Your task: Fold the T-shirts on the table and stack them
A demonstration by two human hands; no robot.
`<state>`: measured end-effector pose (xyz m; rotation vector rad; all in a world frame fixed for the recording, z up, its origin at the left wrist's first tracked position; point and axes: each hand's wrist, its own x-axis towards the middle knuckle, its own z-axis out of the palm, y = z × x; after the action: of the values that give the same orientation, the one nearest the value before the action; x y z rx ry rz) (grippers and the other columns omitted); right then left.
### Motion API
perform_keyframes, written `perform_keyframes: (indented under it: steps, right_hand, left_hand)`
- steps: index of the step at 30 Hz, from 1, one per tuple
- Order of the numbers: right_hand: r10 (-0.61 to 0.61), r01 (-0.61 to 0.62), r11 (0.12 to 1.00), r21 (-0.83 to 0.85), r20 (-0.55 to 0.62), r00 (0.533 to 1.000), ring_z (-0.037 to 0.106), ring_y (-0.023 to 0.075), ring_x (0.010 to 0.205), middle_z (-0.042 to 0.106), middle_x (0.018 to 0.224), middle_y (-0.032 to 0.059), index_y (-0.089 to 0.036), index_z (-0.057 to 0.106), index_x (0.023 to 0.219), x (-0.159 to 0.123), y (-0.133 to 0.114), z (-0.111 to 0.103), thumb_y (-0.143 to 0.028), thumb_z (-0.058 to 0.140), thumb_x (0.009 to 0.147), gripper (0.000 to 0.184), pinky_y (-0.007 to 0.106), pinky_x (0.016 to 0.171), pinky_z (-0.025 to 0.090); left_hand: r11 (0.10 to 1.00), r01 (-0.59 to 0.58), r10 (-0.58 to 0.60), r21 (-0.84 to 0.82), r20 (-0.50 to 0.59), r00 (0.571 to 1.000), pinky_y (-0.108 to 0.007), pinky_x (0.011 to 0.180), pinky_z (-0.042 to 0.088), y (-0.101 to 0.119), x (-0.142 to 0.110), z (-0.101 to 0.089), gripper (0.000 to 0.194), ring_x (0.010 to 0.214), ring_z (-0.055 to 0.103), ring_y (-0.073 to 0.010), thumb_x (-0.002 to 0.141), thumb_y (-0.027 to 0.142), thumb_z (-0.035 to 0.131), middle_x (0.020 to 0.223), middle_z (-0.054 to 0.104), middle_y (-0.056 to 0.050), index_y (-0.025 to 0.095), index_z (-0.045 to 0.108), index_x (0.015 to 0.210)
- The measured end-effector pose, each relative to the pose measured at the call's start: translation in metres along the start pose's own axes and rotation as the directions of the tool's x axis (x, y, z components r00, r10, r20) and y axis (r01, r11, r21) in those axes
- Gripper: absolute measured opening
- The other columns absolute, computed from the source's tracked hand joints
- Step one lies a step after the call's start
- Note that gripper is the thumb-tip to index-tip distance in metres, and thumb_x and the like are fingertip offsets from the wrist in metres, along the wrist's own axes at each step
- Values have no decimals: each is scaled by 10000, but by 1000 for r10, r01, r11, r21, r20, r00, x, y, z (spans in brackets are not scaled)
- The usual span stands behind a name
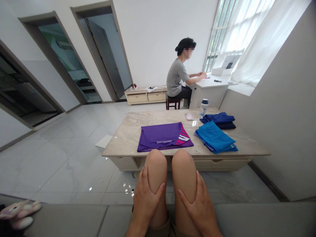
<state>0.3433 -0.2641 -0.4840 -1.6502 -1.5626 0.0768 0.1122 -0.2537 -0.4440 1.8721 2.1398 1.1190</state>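
Note:
My left hand (145,197) lies flat on my left thigh, fingers stretched, holding nothing. My right hand (198,200) rests the same way on my right thigh, fingers apart and empty. My bare knees point at a low marble table (123,144). On the table straight ahead lies a folded purple shirt (163,136) with pink and white stripes at one corner. To its right sits a folded bright blue garment (215,137), and behind that a dark blue folded pile (218,120).
A water bottle (203,108) and a small pink object (189,116) stand at the table's far edge. Another person (178,79) sits on a stool at a white desk by the window. A low cabinet (145,95) lines the back wall. A plush toy (18,212) lies on the sofa at left.

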Motion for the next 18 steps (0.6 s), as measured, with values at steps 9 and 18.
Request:
perform_keyframes:
  steps: [9,18]
  right_hand:
    - [7,-8,1000,12,22,1000,590,428,1467,532,1663,244,-158,284,1760,0,2,-1,-758,617,1004,1020,569,1153,541]
    - [34,-36,999,40,34,999,586,426,1466,541,1653,238,-161,294,1755,1,1,-4,-769,639,986,1039,566,1164,529]
  left_hand:
    - [1000,-3,3,6,56,998,-580,1209,549,-3,1,-4,939,1516,590,-385,975,549,739,1697,536,-185,255,307,1755]
    - [1000,4,-4,-4,25,1000,-577,1203,547,3,1,-5,925,1499,602,-382,964,536,753,1669,565,-180,257,339,1743]
